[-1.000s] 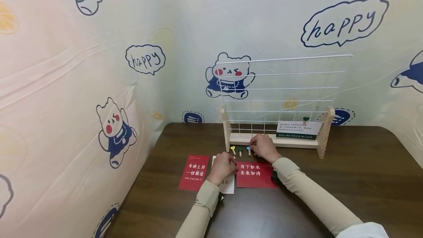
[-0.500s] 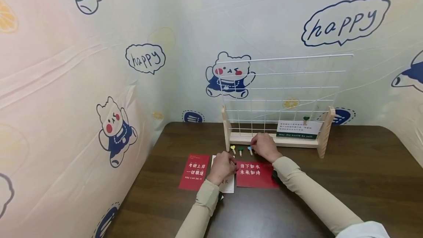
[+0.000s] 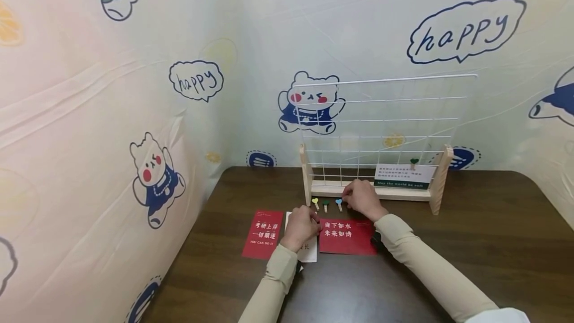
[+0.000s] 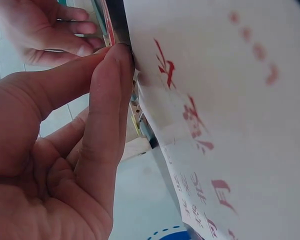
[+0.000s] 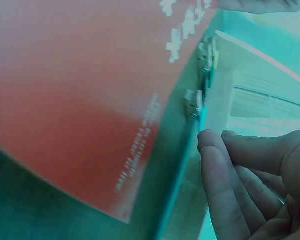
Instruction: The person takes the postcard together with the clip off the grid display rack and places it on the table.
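Note:
My left hand (image 3: 301, 227) lies over a white card (image 3: 307, 253), its fingertips at the left edge of a red card (image 3: 347, 243). In the left wrist view, the thumb and index tip meet beside the white card (image 4: 215, 100); whether they touch an edge is unclear. My right hand (image 3: 363, 199) hovers just right of a small wooden clip with a blue heart (image 3: 339, 203), with a narrow gap between them. Nothing shows between its thumb and fingers (image 5: 215, 155). Beside that clip lie a green-heart clip (image 3: 326, 205) and a yellow-heart clip (image 3: 316, 203).
Behind the clips stands a white wire grid rack (image 3: 381, 136) on a wooden base (image 3: 403, 194). A white and green card (image 3: 399, 175) hangs low on its right under a green heart clip (image 3: 414, 161). Another red card (image 3: 263, 233) lies left on the brown table (image 3: 215, 293).
My right hand has shifted slightly to the right, away from the blue-heart clip, which now shows more fully. The left hand stays in place.

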The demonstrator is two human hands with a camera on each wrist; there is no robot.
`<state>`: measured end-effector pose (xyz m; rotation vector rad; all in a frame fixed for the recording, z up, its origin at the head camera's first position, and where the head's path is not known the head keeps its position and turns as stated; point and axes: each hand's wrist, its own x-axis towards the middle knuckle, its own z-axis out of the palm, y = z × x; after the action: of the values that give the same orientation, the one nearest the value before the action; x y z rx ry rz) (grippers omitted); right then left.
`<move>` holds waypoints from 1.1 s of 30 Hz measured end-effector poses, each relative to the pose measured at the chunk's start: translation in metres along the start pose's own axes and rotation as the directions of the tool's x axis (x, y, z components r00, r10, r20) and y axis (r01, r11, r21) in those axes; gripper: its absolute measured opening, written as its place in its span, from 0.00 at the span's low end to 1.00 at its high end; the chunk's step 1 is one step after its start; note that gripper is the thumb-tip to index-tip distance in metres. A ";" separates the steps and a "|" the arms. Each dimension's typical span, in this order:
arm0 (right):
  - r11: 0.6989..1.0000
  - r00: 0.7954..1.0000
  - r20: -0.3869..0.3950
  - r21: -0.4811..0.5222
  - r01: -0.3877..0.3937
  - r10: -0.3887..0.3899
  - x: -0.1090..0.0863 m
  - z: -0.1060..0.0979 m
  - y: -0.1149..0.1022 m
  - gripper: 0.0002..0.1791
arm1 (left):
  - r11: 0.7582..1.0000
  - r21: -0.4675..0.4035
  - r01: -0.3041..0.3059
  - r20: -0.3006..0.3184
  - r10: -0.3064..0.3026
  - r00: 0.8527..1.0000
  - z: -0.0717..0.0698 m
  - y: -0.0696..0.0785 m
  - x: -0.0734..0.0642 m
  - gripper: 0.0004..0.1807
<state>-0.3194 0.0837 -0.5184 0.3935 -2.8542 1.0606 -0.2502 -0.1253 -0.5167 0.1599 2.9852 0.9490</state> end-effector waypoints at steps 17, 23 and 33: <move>0.998 0.998 -0.068 0.070 0.003 0.001 -0.019 -0.023 -0.004 0.06 | 0.996 -0.020 -0.083 -0.057 0.082 0.995 -0.005 0.009 0.001 0.07; 0.998 0.994 -0.104 0.059 0.021 -0.015 -0.025 -0.030 -0.006 0.09 | 0.989 -0.090 -0.120 -0.138 0.107 0.985 -0.007 0.017 0.000 0.08; 0.998 0.983 -0.179 0.033 0.047 -0.041 -0.032 -0.042 -0.003 0.12 | 0.978 -0.114 -0.177 -0.247 0.145 0.958 -0.006 0.026 0.004 0.10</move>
<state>-0.2891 0.1160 -0.4897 0.3437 -2.6606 1.0836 -0.2521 -0.1070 -0.4970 0.3150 3.1464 1.2695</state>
